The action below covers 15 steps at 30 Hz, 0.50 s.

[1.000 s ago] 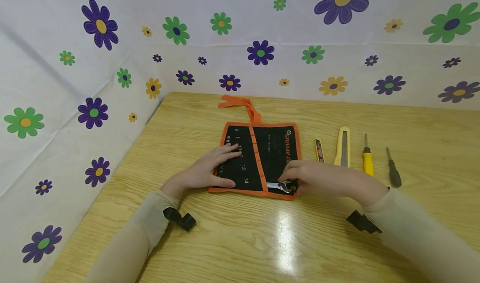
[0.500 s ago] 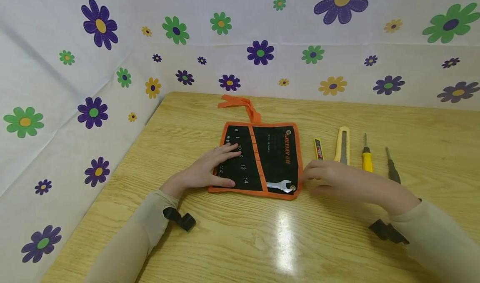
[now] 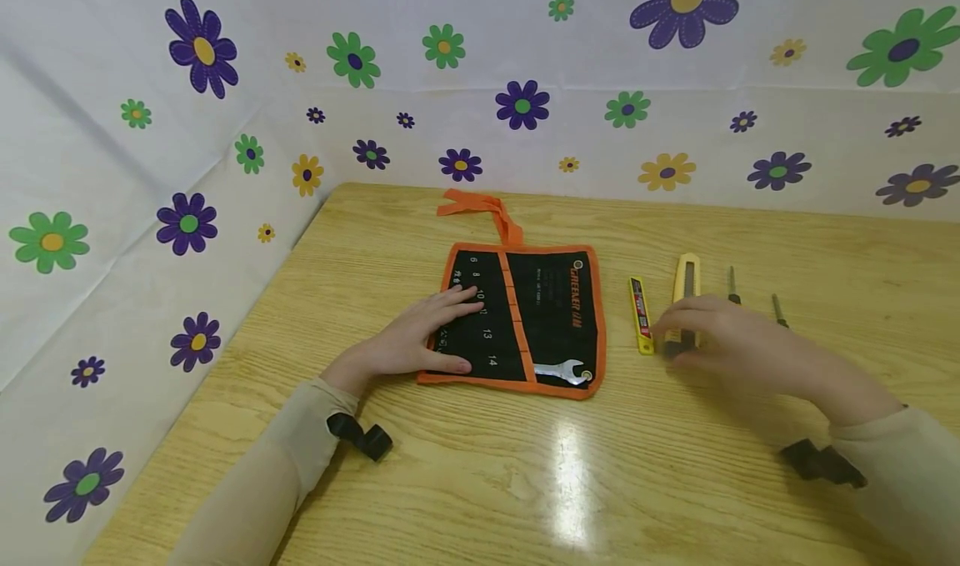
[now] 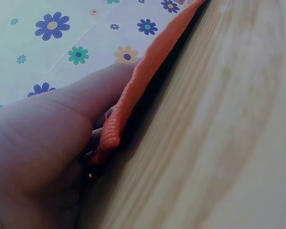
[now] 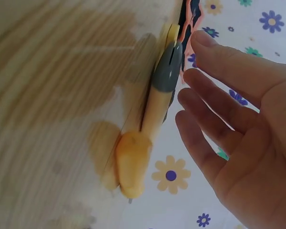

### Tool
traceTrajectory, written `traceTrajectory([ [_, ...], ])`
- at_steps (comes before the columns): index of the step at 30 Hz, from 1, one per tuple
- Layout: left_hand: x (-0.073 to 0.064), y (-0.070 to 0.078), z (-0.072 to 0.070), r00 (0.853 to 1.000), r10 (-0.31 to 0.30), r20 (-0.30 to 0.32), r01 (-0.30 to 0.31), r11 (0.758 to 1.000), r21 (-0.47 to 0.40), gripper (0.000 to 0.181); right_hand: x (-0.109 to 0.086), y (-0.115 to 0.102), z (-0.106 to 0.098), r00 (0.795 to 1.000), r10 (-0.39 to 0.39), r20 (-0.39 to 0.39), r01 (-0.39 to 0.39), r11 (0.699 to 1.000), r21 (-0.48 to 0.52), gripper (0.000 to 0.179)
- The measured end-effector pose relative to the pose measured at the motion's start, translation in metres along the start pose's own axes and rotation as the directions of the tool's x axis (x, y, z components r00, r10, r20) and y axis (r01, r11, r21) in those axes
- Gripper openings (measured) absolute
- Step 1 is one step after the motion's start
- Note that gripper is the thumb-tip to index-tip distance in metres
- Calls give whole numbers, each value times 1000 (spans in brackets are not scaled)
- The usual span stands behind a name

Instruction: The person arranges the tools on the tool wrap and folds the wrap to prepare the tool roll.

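A black tool pouch (image 3: 558,316) with orange trim lies spread on the wooden table. My left hand (image 3: 405,337) rests on its numbered left part, fingers extended; the left wrist view shows that hand (image 4: 43,138) along the pouch's orange edge (image 4: 148,62). One wrench (image 3: 566,372) sticks out of the pocket by the number 14. Over the pale yellow utility knife (image 3: 686,274) hovers my right hand (image 3: 727,341), slightly blurred. In the right wrist view its fingers are spread and hold nothing, apart from the knife (image 5: 167,71) and the yellow screwdriver handle (image 5: 133,164).
A narrow yellow blade case (image 3: 641,314) lies between pouch and knife. Two screwdriver shafts show beyond my right hand, a left one (image 3: 732,283) and a right one (image 3: 778,309). Orange ties (image 3: 483,207) trail behind the pouch. Flower-printed cloth (image 3: 450,74) borders the table.
My right hand has left the wrench at the pouch and moved right, past the blade case, to over the utility knife. The wrench stays in the pouch. My left hand has not moved.
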State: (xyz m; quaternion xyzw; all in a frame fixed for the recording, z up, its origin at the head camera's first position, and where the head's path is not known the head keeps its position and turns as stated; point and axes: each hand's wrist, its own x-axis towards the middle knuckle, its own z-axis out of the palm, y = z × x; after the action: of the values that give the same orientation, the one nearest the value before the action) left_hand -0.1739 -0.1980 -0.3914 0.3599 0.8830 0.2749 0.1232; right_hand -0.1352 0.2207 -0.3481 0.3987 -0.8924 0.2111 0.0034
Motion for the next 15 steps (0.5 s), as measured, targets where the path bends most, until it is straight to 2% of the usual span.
traceTrajectory([
  [4, 0, 1, 0, 1000, 3, 1, -3, 1000, -1, 82, -5, 8, 0, 1000, 9, -29, -11, 998, -55, 40],
  [11, 0, 1, 0, 1000, -8, 5, 8, 1000, -10, 82, -8, 19, 3, 996, -43, -75, 35, 994, -106, 51],
  [15, 0, 0, 0, 1000, -11, 5, 11, 1000, -13, 82, -7, 21, 4, 994, -75, -73, 65, 988, -137, 56],
])
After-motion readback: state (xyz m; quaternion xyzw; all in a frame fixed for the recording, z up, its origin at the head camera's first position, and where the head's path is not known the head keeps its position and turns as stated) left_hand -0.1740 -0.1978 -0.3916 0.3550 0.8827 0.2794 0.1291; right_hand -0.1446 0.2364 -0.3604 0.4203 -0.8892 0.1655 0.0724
